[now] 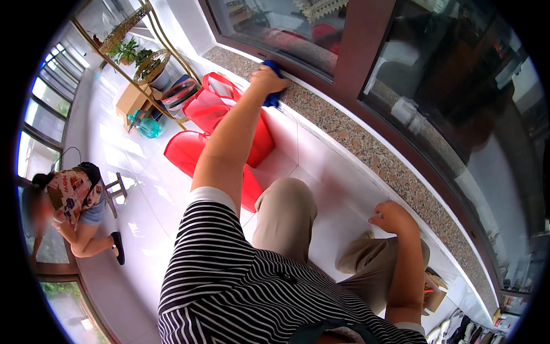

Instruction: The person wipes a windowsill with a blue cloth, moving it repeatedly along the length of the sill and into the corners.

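Observation:
My left hand (267,81) presses a dark blue cloth (271,99) onto the speckled granite windowsill (343,129), close to the brown window frame (350,47). Part of the cloth is hidden under my palm and fingers. Lower right, my right hand (397,218) hangs loosely curled, with a gap between thumb and fingers and nothing visible in it. It is beside the sill's front edge, above my bent knee; whether it touches the wall there I cannot tell. Glass panes (292,26) rise behind the sill.
Red bags (219,112) stand against the wall under my left arm. Beyond are a gold metal stand (124,77), potted plants (124,50), a cardboard box (133,101) and a teal spray bottle (148,127). Another person (77,202) bends by the left windows near a stool (115,191). Shoes (464,331) line the lower right.

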`<move>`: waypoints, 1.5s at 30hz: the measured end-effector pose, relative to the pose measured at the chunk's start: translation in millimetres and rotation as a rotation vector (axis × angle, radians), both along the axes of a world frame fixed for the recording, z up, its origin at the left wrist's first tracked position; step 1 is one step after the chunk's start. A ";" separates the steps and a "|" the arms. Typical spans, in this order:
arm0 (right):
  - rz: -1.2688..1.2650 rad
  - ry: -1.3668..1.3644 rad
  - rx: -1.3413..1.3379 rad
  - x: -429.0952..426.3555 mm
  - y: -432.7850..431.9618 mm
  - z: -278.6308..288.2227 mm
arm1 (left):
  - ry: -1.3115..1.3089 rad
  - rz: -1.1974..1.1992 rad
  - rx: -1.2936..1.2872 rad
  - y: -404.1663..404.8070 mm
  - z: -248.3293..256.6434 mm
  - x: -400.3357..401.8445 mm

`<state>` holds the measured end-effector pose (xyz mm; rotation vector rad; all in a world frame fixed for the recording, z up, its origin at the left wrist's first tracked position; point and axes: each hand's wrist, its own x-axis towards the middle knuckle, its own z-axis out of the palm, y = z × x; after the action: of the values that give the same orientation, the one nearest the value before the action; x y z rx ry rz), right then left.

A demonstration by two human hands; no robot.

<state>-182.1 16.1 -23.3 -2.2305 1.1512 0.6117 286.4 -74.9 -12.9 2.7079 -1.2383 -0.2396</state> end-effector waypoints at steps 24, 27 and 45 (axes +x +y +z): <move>0.018 -0.087 0.108 5.6 -10.2 -1.7 | -0.535 0.032 -0.111 25.9 14.0 13.2; -0.011 -0.026 0.156 11.9 -10.0 0.3 | -0.378 0.002 -0.057 16.7 6.0 -0.2; -0.039 -0.065 0.086 5.3 -4.7 1.1 | -0.313 0.048 -0.046 16.6 13.0 18.5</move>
<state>-176.7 11.4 -22.1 -2.1350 1.1125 0.5581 304.9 -58.4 0.1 2.8069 -1.2304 0.2257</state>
